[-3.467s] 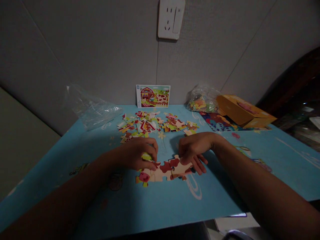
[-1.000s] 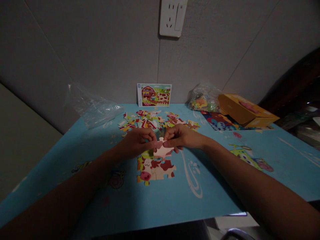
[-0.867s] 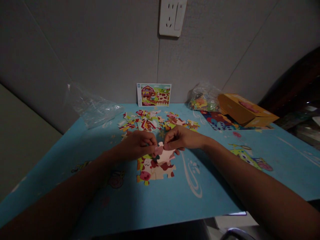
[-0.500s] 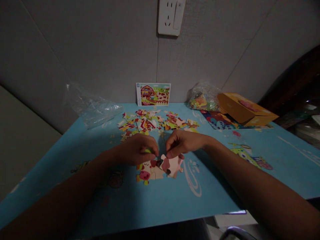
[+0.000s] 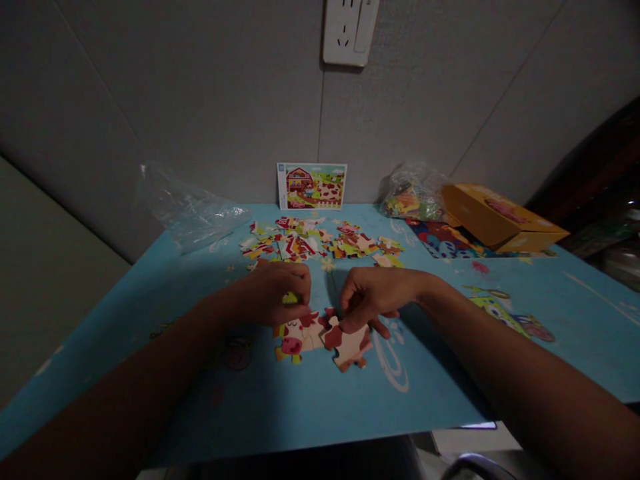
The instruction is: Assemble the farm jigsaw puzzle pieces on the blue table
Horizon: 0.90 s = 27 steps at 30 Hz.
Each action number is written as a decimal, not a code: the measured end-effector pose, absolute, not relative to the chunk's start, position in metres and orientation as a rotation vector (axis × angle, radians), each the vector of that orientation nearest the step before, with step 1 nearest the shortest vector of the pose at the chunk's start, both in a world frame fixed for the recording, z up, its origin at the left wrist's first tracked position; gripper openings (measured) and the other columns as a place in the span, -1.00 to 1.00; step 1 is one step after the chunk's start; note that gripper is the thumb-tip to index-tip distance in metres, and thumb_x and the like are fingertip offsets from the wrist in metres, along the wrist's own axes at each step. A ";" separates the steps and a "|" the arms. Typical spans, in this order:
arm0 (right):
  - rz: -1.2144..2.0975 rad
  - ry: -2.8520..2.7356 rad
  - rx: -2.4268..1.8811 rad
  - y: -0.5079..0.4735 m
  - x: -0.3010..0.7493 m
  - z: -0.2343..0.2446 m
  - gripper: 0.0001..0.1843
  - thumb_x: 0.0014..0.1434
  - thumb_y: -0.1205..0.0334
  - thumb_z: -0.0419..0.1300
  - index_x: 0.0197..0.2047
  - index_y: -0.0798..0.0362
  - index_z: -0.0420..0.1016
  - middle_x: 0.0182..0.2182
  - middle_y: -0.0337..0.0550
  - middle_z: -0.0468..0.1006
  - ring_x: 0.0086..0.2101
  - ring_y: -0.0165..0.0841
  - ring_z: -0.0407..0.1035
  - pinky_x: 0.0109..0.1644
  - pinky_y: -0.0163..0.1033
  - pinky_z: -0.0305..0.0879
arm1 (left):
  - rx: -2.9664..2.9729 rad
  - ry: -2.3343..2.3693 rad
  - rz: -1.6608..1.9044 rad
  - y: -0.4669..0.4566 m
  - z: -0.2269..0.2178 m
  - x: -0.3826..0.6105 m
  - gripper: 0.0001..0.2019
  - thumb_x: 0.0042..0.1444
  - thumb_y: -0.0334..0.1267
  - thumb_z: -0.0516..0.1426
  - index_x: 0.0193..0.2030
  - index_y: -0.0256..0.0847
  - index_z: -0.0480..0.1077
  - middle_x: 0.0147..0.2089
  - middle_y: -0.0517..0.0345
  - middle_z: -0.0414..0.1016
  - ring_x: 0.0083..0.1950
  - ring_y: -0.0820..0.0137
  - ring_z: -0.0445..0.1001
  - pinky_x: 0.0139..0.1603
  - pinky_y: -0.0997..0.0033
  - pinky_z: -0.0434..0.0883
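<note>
Cow-face puzzle pieces (image 5: 293, 339), joined together, lie on the blue table in front of me. My left hand (image 5: 283, 293) is closed at their upper edge, thumb and fingers pinching there; a yellow-green bit shows inside the curl of the fingers. A cream puzzle piece with brown patches (image 5: 350, 347) sits tilted at the right end of the joined ones. My right hand (image 5: 373, 297) pinches its top between thumb and index finger, other fingers spread behind. Whether this piece overlaps or only touches its neighbour I cannot tell.
Several loose puzzle pieces (image 5: 305, 243) lie in a heap beyond my hands. A farm picture card (image 5: 313, 187) leans on the wall. Clear plastic bag (image 5: 195, 217) at left; at right, a bag of pieces (image 5: 413, 197) and an orange box (image 5: 505, 217) on a colourful sheet (image 5: 437, 241).
My right hand has shifted a little right, and the brown-patched piece has turned and moved down towards me. The left hand's fingers have curled closer. The whole view has shifted slightly.
</note>
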State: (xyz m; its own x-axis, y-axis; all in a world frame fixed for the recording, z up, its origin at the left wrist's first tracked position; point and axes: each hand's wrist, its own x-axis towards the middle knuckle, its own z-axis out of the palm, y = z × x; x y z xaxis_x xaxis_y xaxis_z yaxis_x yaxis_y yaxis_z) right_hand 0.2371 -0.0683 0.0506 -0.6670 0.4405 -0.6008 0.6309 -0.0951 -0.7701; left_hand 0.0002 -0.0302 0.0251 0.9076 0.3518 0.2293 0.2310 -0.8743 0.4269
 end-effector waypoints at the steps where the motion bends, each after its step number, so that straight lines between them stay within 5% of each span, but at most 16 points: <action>1: -1.827 1.939 1.191 -0.070 0.236 0.052 -0.56 0.05 -0.11 0.30 -0.33 0.17 0.54 -0.53 -0.23 0.58 -0.63 -0.50 0.41 -0.71 -0.45 -0.04 | 2.679 0.439 0.425 -0.030 0.024 0.000 -0.90 0.04 -0.38 0.23 -0.48 -0.23 0.46 -0.33 0.18 0.46 -0.33 0.50 0.43 -0.27 0.51 0.27; 18: -1.886 1.726 1.236 -0.080 0.226 0.037 -0.49 -0.07 -0.18 0.36 -0.49 0.16 0.42 -0.68 -0.25 0.48 -0.67 -0.47 0.36 -0.64 -0.40 0.25 | 2.624 0.417 0.422 -0.033 0.022 0.003 -0.86 0.04 -0.33 0.26 -0.49 -0.24 0.44 -0.34 0.18 0.44 -0.34 0.50 0.40 -0.27 0.48 0.28; 27: -1.869 1.794 1.277 -0.079 0.226 0.041 -0.41 -0.16 -0.26 0.39 -0.50 0.17 0.46 -0.71 -0.30 0.42 -0.72 -0.50 0.28 -0.68 -0.40 0.24 | 2.622 0.416 0.402 -0.033 0.024 0.004 -0.87 0.04 -0.31 0.27 -0.48 -0.25 0.44 -0.32 0.17 0.44 -0.33 0.50 0.41 -0.27 0.49 0.27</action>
